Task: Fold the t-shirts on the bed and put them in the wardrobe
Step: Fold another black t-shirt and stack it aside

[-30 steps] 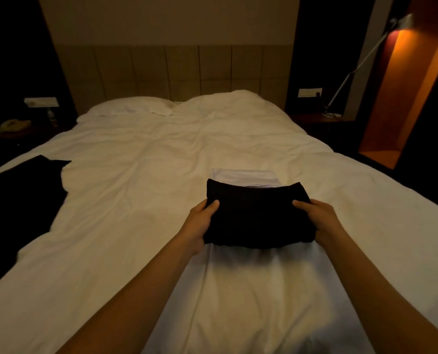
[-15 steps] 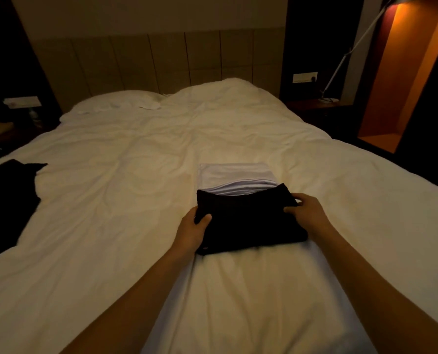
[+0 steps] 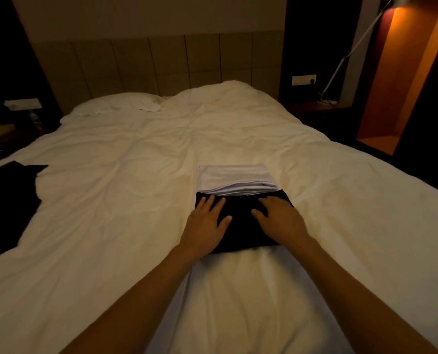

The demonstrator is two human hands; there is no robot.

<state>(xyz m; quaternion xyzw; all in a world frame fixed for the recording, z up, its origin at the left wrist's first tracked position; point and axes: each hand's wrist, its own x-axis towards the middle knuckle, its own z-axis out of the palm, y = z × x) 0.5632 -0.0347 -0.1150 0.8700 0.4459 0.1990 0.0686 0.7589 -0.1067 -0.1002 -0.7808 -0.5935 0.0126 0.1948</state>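
A folded black t-shirt (image 3: 241,221) lies on the white bed (image 3: 136,200), in the middle near me. Both my hands press flat on top of it with fingers spread: my left hand (image 3: 206,221) on its left half, my right hand (image 3: 279,218) on its right half. Just behind it, touching its far edge, sits a folded white t-shirt (image 3: 234,178). Another black t-shirt (image 3: 6,200) lies spread out unfolded at the bed's left edge, partly cut off by the frame.
Pillows (image 3: 115,106) and a padded headboard (image 3: 161,65) are at the far end. A dark nightstand (image 3: 8,129) stands at the left. On the right are a floor lamp (image 3: 345,57) and a lit orange wooden niche (image 3: 396,80).
My hands let go of the black t-shirt's side edges and now lie flat on top of it. The shirt was set down just in front of the white one.
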